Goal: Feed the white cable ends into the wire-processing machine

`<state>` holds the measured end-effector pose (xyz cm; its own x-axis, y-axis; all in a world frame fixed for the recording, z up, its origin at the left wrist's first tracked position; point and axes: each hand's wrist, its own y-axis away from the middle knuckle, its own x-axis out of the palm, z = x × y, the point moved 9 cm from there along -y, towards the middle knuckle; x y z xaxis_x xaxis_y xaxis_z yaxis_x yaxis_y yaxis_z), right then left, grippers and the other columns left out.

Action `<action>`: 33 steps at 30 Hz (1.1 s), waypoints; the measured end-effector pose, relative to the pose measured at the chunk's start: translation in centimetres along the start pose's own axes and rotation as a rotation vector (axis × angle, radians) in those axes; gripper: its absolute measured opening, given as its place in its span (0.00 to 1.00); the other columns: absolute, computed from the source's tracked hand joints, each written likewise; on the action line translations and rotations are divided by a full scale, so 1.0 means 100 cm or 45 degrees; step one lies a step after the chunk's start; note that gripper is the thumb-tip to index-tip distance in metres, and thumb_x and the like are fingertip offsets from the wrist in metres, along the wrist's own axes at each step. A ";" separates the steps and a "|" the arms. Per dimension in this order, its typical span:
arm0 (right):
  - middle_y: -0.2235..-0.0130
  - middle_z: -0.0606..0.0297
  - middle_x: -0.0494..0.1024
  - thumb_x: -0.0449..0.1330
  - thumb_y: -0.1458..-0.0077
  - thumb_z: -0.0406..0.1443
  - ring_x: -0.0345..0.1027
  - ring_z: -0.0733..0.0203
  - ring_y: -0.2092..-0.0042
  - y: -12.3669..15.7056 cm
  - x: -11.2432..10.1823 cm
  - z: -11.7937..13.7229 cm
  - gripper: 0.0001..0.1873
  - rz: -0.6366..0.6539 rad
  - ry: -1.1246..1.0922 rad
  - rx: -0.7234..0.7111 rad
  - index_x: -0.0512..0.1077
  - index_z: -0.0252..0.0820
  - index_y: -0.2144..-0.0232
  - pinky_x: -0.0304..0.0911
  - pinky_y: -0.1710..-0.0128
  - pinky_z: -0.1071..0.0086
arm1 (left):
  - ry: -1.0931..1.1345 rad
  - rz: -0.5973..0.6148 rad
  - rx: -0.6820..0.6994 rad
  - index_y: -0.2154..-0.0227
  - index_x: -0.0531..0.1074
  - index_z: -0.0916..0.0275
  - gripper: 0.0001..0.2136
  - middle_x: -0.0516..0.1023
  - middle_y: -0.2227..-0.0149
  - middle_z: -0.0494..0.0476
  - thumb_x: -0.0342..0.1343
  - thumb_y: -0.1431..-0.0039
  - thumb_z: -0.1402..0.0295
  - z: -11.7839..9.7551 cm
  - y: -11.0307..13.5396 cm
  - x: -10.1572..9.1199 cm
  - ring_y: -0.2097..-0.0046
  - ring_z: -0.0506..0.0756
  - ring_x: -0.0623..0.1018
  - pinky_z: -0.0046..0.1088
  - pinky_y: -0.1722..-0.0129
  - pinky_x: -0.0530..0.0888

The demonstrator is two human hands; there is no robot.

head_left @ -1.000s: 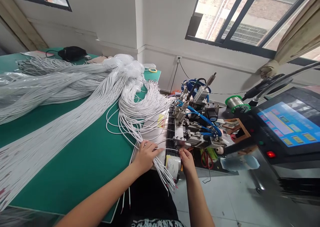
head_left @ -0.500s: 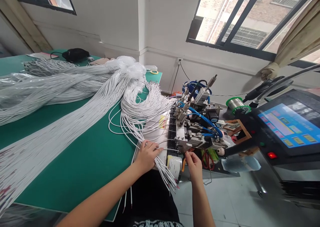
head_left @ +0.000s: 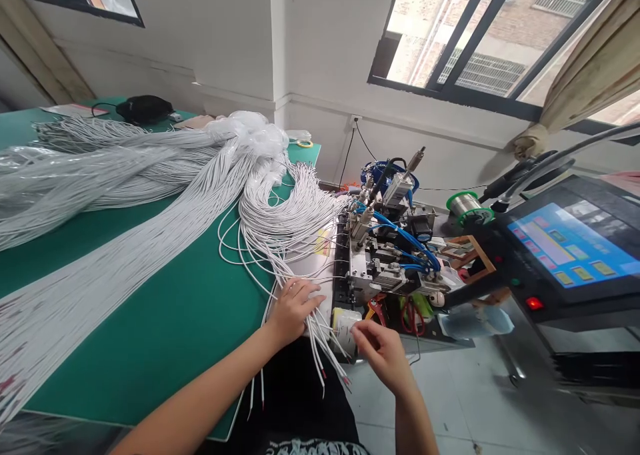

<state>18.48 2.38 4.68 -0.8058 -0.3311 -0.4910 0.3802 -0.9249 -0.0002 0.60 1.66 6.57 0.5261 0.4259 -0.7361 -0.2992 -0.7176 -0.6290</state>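
My left hand (head_left: 293, 308) rests, fingers curled, on a fan of thin white wires (head_left: 280, 228) at the green mat's right edge, pinning them down. My right hand (head_left: 383, 355) hovers just below the small soldering machine (head_left: 390, 255), thumb and fingers pinched near the loose red-tipped wire ends (head_left: 330, 361) that hang off the table. What the pinch holds is too small to make out. A white roll (head_left: 345, 325) sits between the two hands.
Large bundles of white wire (head_left: 100, 175) cover the green mat (head_left: 165, 328). A touch-screen control box (head_left: 565, 255) with a red lamp stands at the right. A solder spool (head_left: 465, 205) sits behind the machine. Red pliers (head_left: 375, 306) lie under it.
My right hand has drawn back from the machine's front, down and toward me, to the hanging wire ends. My left hand has stayed on the wires.
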 end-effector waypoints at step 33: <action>0.68 0.59 0.79 0.58 0.46 0.48 0.71 0.56 0.67 -0.014 -0.017 -0.019 0.18 -0.614 -0.273 0.055 0.76 0.40 0.64 0.66 0.70 0.69 | 0.054 0.053 0.211 0.59 0.72 0.61 0.14 0.77 0.71 0.53 0.42 0.37 0.76 -0.013 0.003 0.002 0.68 0.50 0.73 0.34 0.58 0.66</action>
<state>20.20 4.57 3.82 -0.9611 0.1071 -0.2546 -0.0719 -0.9870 -0.1438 1.66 0.80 6.56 0.5428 0.3712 -0.7534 -0.4467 -0.6320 -0.6332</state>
